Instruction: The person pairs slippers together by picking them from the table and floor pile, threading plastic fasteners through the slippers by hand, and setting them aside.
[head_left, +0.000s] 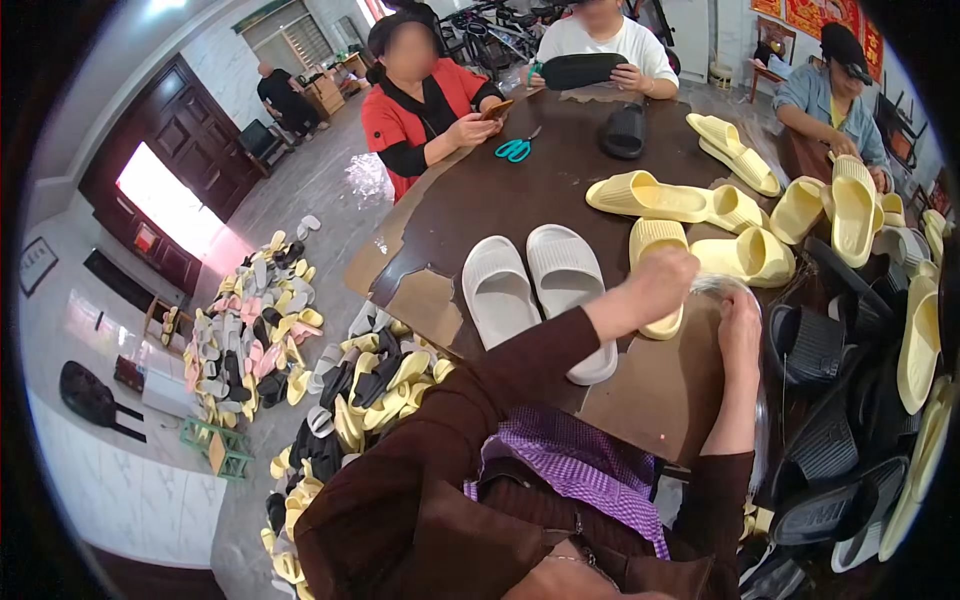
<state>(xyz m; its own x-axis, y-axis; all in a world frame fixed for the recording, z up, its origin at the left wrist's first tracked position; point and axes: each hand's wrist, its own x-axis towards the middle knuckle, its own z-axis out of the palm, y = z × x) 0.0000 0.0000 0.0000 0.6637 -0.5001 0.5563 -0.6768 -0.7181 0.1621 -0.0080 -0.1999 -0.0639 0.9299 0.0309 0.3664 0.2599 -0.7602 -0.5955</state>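
The left hand [665, 272] is closed in a fist over a yellow slipper [655, 245] on the bench [520, 195], hiding its middle. The right hand [740, 325] holds a blurred clear bag [722, 287]; I cannot tell how its fingers are placed.
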